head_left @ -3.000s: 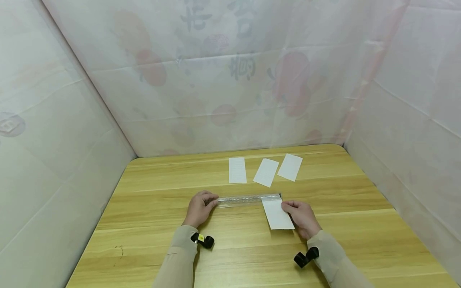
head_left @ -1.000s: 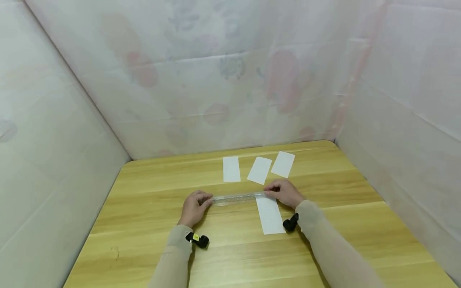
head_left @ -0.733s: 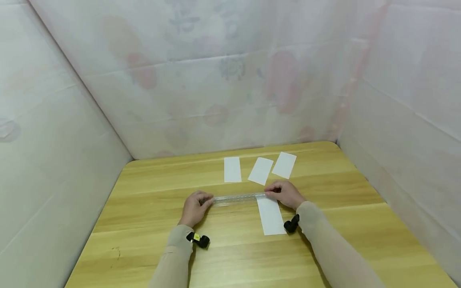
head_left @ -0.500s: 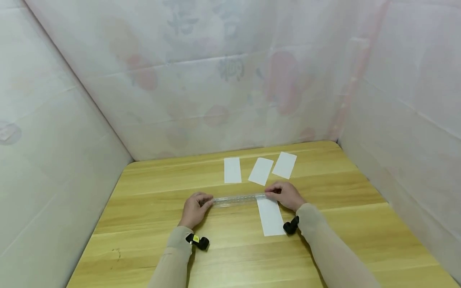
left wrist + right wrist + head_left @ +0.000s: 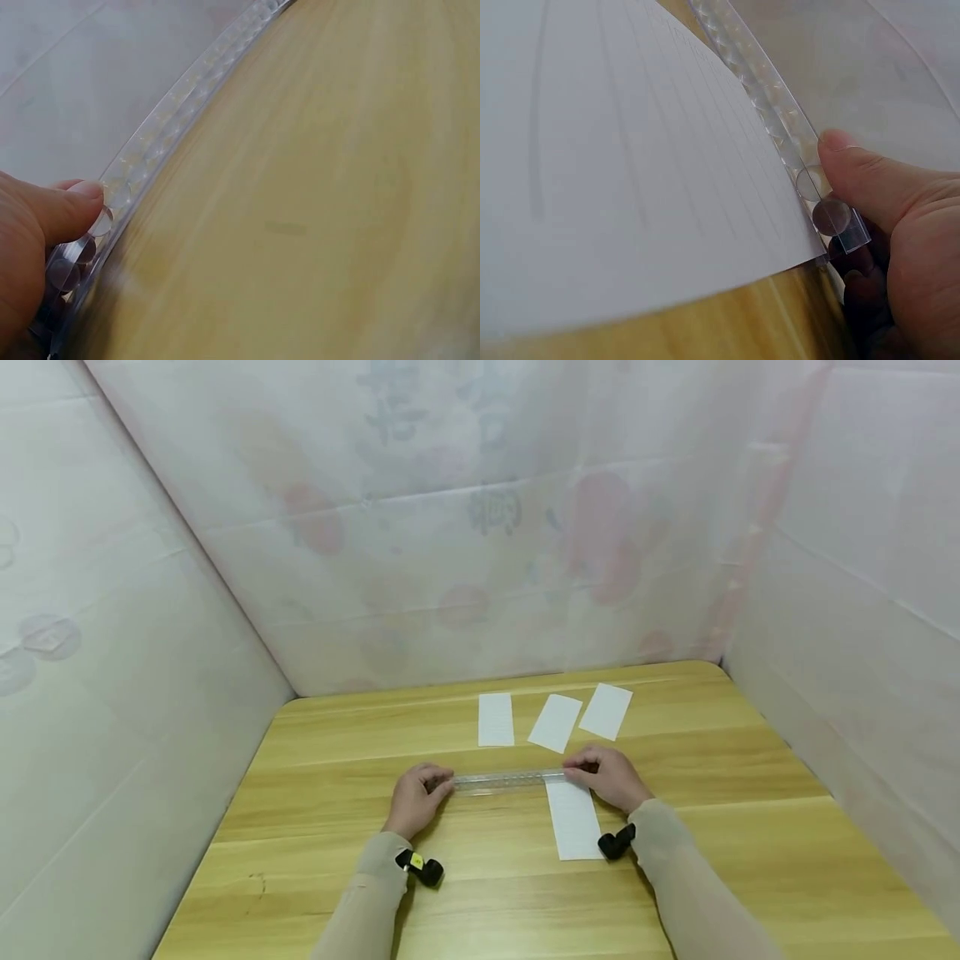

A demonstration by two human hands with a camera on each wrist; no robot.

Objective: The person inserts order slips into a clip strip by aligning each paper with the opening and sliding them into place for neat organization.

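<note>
A long clear plastic strip [image 5: 498, 782] with a row of round discs along it runs left to right between both hands. My left hand [image 5: 414, 797] pinches its left end, the thumb lying over the discs in the left wrist view. At the other end my right hand [image 5: 611, 774] grips the strip between thumb and fingers; the fingers curl beneath it, partly in shadow. A white lined paper card [image 5: 573, 822] meets the strip along its far short edge, near the right end. In the right wrist view, ruled lines show across the card [image 5: 630, 150].
Three more white cards lie farther back: a left one [image 5: 496, 720], a middle one [image 5: 555, 723] and a right one [image 5: 606, 712]. The wooden table [image 5: 315, 877] is walled by pale printed cloth [image 5: 450, 543] at the back and sides.
Three seconds ago my right hand held the card by its right edge; it has since let go, moved up and taken the strip's right end. My left hand keeps its hold.
</note>
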